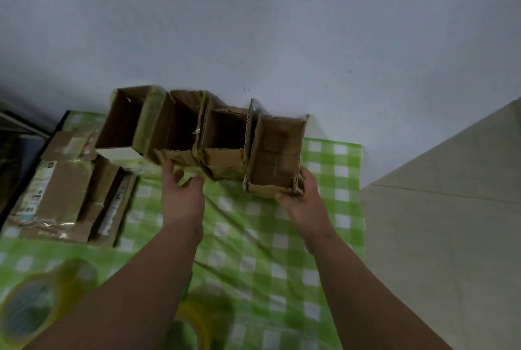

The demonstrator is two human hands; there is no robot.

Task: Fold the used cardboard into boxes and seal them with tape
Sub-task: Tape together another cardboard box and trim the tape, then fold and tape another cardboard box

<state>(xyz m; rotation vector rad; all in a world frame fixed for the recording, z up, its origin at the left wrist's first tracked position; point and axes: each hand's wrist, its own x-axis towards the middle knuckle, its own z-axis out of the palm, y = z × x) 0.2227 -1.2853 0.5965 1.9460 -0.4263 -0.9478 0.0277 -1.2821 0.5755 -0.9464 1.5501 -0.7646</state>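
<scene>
While the right hand (303, 197) grips the near corner of the rightmost box (277, 156), the left hand (181, 191) hovers loose-fingered, holding nothing. Four boxes stand open-topped against the wall (253, 25); flat cardboard (64, 189) and tape (31, 310) still wait on the table.

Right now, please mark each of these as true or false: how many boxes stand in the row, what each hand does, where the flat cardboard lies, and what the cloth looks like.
1. Four open boxes stand in a row by the wall. True.
2. The right hand holds the rightmost box. True.
3. The left hand grips a tape roll. False: it is open near the second box; the tape rolls lie apart, close to the camera.
4. The flat cardboard lies right of the boxes. False: it lies left.
5. The cloth is green-checked. True.
</scene>
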